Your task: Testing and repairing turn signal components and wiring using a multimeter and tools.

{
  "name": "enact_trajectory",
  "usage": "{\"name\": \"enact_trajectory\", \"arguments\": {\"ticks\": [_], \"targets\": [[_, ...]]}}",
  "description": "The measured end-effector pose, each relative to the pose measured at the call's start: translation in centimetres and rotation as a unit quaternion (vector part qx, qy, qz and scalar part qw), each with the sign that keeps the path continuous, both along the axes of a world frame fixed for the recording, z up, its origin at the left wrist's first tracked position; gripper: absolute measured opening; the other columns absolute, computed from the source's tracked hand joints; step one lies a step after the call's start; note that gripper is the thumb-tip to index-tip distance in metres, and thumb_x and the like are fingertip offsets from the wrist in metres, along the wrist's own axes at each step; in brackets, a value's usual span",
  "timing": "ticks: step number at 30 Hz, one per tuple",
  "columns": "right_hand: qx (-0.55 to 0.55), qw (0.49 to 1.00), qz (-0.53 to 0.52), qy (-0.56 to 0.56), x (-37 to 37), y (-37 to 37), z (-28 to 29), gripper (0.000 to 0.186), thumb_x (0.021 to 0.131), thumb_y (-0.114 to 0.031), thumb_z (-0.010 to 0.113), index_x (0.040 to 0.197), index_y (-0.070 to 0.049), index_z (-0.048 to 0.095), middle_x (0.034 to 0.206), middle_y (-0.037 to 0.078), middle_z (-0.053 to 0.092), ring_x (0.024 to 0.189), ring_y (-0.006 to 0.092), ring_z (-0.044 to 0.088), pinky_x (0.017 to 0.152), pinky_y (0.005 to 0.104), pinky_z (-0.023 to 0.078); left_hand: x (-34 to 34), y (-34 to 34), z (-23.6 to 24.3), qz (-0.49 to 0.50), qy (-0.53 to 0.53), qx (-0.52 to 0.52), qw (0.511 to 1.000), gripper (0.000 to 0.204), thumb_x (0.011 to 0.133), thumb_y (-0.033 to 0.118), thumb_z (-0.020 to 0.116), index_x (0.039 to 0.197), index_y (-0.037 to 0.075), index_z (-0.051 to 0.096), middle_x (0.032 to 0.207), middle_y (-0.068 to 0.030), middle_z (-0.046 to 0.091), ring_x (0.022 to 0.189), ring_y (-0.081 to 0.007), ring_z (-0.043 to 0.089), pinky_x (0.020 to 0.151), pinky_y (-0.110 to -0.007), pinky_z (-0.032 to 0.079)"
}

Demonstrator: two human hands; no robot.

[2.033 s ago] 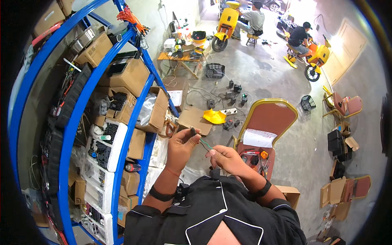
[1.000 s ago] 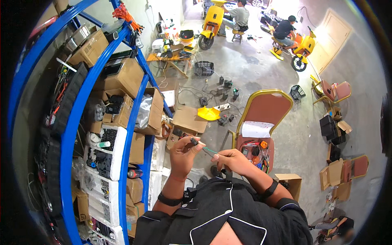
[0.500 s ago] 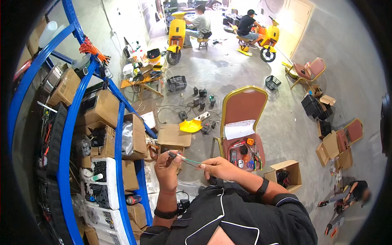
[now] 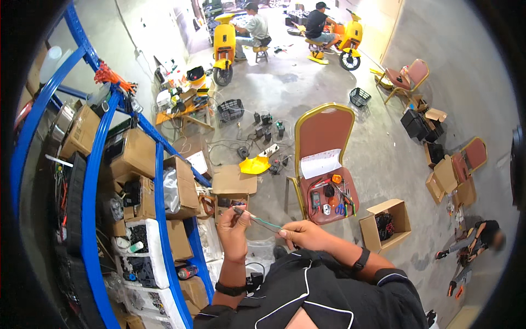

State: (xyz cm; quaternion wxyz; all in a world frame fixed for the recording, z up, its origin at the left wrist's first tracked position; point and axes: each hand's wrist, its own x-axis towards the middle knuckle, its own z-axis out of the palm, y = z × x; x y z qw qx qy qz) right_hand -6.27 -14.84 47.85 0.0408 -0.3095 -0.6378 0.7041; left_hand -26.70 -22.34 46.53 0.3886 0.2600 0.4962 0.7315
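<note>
A thin green-and-dark wire (image 4: 266,222) stretches between my two hands in front of my chest. My left hand (image 4: 233,237) pinches its left end, where a small dark piece (image 4: 238,210) sticks out between thumb and fingers; I cannot make out its kind. The thumb and fingers of my right hand (image 4: 302,234) are closed on the wire's other end. Just beyond my right hand stands a red chair (image 4: 324,131) with a gold frame. On its seat lie a multimeter (image 4: 315,200), an orange round lamp (image 4: 336,179), several hand tools and a white paper sheet (image 4: 320,163).
Blue shelving (image 4: 91,219) with cardboard boxes stands close on my left. An open box (image 4: 385,225) sits right of the chair. Chargers and cables (image 4: 267,131) lie on the floor near a yellow plastic part (image 4: 255,165). Other people work by yellow scooters (image 4: 224,49) and at the right.
My view has shifted, so the chair and room sit differently in it. My hands are slightly farther apart, and the wire between them looks straighter.
</note>
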Motion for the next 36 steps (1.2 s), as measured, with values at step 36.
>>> {"name": "enact_trajectory", "arguments": {"ticks": [36], "targets": [[-0.031, 0.990, -0.134, -0.014, 10.4, 1.7, -0.8, 0.029, 0.100, -0.030, 0.049, 0.100, -0.004, 0.063, 0.071, -0.001, 0.062, 0.055, 0.0065, 0.052, 0.051, 0.0225, 0.043, 1.6, 7.5, -0.8, -0.022, -0.119, 0.087, 0.989, 0.015, 0.091, 0.004, 0.062, 0.106, 0.002, 0.061, 0.089, -0.0033, 0.062, 0.074, -0.0121, 0.058, 0.065, -0.024, 0.047]]}}
